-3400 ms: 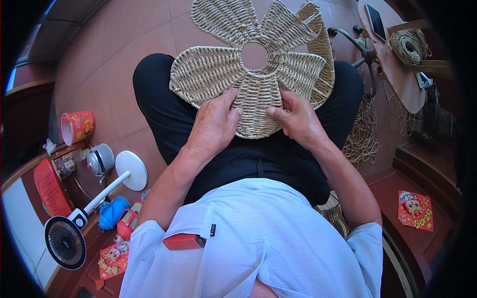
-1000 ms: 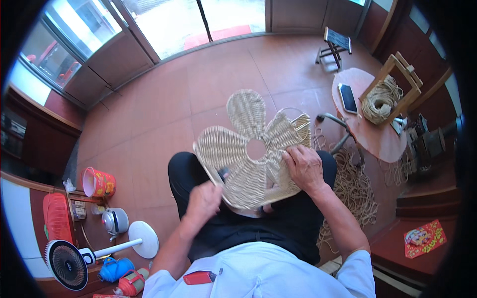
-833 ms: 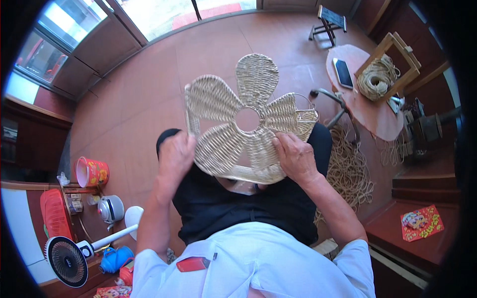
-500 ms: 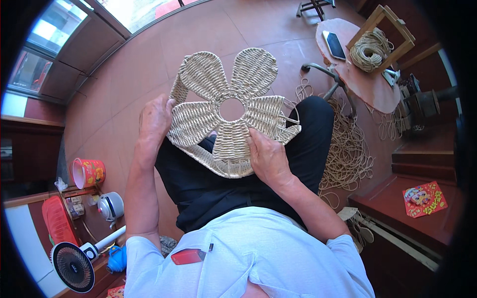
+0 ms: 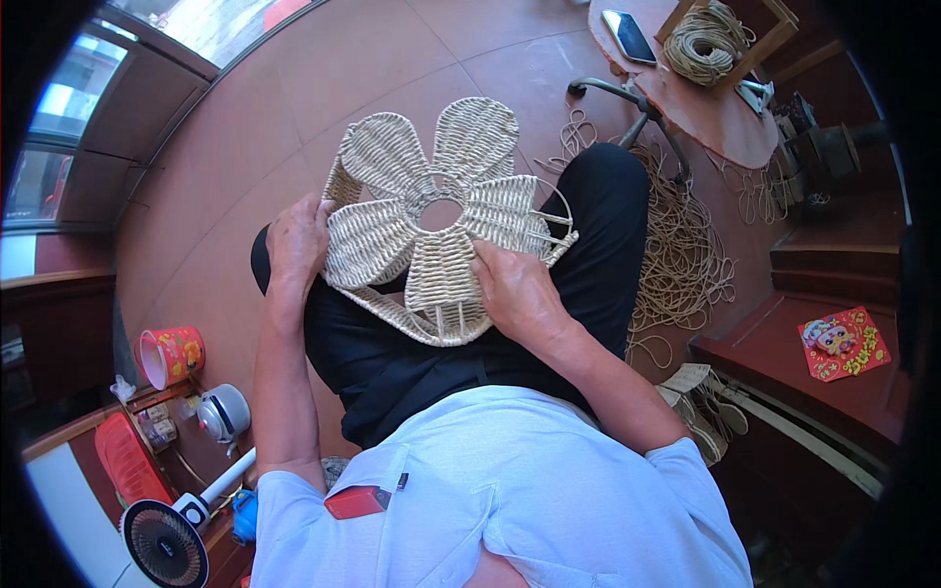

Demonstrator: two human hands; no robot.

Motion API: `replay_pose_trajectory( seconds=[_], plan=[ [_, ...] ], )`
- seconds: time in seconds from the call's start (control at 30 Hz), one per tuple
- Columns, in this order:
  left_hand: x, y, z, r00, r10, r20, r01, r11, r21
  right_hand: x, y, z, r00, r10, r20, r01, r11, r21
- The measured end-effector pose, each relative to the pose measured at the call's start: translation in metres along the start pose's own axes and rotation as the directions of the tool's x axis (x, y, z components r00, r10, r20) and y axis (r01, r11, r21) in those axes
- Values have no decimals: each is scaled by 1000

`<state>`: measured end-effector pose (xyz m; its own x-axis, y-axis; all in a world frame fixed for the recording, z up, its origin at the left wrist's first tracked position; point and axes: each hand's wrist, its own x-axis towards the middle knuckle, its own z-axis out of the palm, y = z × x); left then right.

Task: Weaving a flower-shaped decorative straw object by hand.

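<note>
A flower-shaped woven piece (image 5: 431, 211) of pale straw rope, with several petals around a round centre hole, rests tilted on my lap over black trousers. My left hand (image 5: 297, 245) grips its left edge beside a petal. My right hand (image 5: 517, 294) presses on the lower right petal, fingers curled over the weave. Bare wire frame ends (image 5: 554, 227) stick out at the right petal, where the weave stops.
Loose straw rope (image 5: 676, 255) lies heaped on the tiled floor at my right. A small round table (image 5: 686, 93) holds a phone (image 5: 629, 36) and a rope coil (image 5: 708, 41) in a wooden frame. At lower left stand a fan (image 5: 167, 539), a kettle (image 5: 223, 412) and a red bucket (image 5: 169, 355).
The woven flower has been turned and lowered onto my lap. My left hand moved from under it to its left edge; my right hand stayed on the lower right petal.
</note>
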<state>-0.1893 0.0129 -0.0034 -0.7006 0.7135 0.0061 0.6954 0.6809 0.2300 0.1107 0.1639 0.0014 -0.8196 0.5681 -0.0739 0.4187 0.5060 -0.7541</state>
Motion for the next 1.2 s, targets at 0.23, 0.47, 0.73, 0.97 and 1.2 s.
replay_pose_trajectory(
  seconds=[0.23,0.47,0.73,0.97,1.2],
  plan=[
    [33,-2,-8,997,71,-23,-65,978,198,13,2,9,999,-35,-3,35,999,35],
    [33,-11,-12,993,114,30,-118,962,245,17,-2,3,997,-52,-48,55,996,64],
    [19,-12,-8,999,40,17,-42,979,201,28,-1,-8,998,-61,-23,62,995,75],
    [8,-11,-6,992,55,-117,-44,994,97,27,4,-3,993,-65,-96,72,995,66],
    [8,-5,-6,996,-85,-39,80,989,-121,20,8,10,986,-115,-121,114,993,-12]
  ],
)
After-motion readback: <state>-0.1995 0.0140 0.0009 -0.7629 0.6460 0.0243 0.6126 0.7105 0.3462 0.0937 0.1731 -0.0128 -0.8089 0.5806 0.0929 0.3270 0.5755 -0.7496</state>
